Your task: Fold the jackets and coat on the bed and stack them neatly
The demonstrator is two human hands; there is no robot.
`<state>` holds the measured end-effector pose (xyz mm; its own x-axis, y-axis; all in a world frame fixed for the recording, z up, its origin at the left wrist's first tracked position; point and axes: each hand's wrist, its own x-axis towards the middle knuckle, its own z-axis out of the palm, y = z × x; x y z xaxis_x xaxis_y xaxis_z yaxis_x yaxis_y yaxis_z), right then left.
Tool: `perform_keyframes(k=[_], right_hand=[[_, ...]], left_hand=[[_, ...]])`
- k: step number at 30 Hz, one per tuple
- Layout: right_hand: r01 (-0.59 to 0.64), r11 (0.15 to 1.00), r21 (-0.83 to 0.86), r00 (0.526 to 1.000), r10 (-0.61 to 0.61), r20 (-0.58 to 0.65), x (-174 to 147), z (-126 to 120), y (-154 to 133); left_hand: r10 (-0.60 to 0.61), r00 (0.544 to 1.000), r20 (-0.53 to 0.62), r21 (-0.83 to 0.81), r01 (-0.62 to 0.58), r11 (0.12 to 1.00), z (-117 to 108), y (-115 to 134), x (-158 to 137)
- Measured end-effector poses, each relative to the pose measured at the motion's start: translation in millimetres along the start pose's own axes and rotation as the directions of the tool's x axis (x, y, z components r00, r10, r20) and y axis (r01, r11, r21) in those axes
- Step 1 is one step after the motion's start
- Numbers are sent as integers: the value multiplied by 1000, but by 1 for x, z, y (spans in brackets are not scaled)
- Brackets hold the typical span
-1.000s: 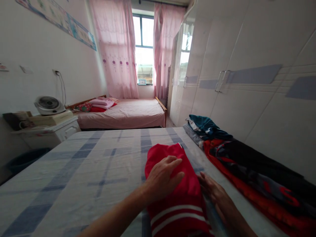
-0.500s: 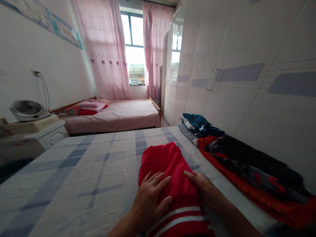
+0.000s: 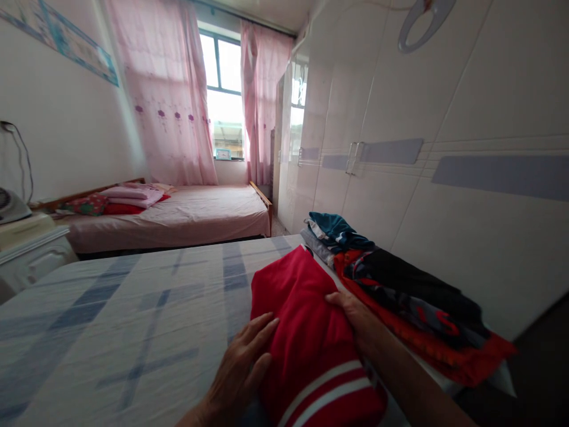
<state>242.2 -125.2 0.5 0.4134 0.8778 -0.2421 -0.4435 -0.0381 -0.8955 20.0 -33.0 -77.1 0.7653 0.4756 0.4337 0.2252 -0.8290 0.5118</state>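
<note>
A folded red garment (image 3: 300,314) with white stripes across its ribbed band lies in front of me on the bed with the blue-and-white sheet (image 3: 178,308). My left hand (image 3: 242,359) rests against its left edge, fingers stretched out and thumb apart, touching the cloth. On the opposite edge, my right hand (image 3: 358,320) grips the fabric, thumb on top and the other fingers hidden at the side or underneath. The near end of the garment runs to the bottom of the view.
Folded clothes lie along the bed's right side: a teal piece (image 3: 335,225), a black one (image 3: 413,279) and an orange-red one (image 3: 471,362). White wardrobe doors (image 3: 391,196) rise beyond them. A pink-covered bed (image 3: 200,210) stands by the window; a white cabinet (image 3: 38,261) is at left.
My left hand has slid from flat on top of the red garment to its left edge. The right hand keeps its edge, and the garment has tilted slightly. The view has swung right.
</note>
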Motion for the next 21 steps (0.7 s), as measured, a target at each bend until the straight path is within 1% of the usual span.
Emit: perform_keyframes(k=[1, 2, 4, 6, 7, 8, 9, 10, 12, 14, 15, 16, 17, 18, 19, 20, 21], right_hand=[[-48, 999, 20, 999, 48, -24, -1, -2, -2], [-104, 993, 50, 994, 105, -12, -1, -6, -1], [-214, 971, 103, 975, 205, 89, 0, -14, 5], [-300, 947, 110, 945, 279, 172, 1, -22, 13], [-322, 942, 100, 937, 302, 174, 2, -24, 16], [-315, 945, 89, 942, 301, 147, 1, -26, 16], [-275, 958, 78, 958, 266, 104, 0, -26, 14], [-206, 976, 65, 978, 202, 56, -3, -25, 8], [-33, 999, 13, 999, 33, -27, -12, -23, -13], [108, 990, -92, 988, -118, -104, -25, -25, -44], [171, 970, -171, 970, -197, -144, -33, -28, -61], [246, 931, -271, 936, -301, -185, -41, -32, -80], [321, 859, -399, 876, -429, -219, -49, -36, -98], [381, 743, -550, 783, -576, -236, -56, -41, -116], [403, 577, -710, 666, -717, -205, -62, -46, -134], [380, 377, -845, 540, -832, -128, -66, -50, -149], [317, 168, -934, 432, -902, -15, -68, -54, -163]], left_hand=[[28, 999, 33, 24, -29, 999, 1, 1, 0], [55, 997, 60, 46, -58, 997, 3, 1, 1], [96, 992, 84, 74, -103, 992, 6, 2, 1], [105, 992, 65, 79, -110, 991, 9, 1, 1], [92, 995, 39, 77, -95, 993, 11, 0, 0], [70, 998, 10, 70, -70, 995, 12, -1, 0], [42, 999, -20, 59, -41, 997, 12, -2, 0], [13, 999, -46, 44, -11, 999, 12, -3, 0], [-45, 996, -78, 13, 46, 999, 12, -4, 0], [-99, 990, -99, -17, 98, 995, 11, -4, 0], [-123, 987, -105, -32, 120, 992, 10, -4, 1], [-143, 984, -107, -50, 138, 989, 9, -3, 1], [-159, 982, -104, -67, 152, 986, 8, -2, 2], [-171, 980, -97, -83, 164, 983, 8, -2, 2], [-182, 980, -86, -96, 174, 980, 7, -1, 2], [-193, 978, -75, -106, 185, 977, 8, -1, 3], [-203, 977, -67, -114, 195, 974, 8, -2, 3]])
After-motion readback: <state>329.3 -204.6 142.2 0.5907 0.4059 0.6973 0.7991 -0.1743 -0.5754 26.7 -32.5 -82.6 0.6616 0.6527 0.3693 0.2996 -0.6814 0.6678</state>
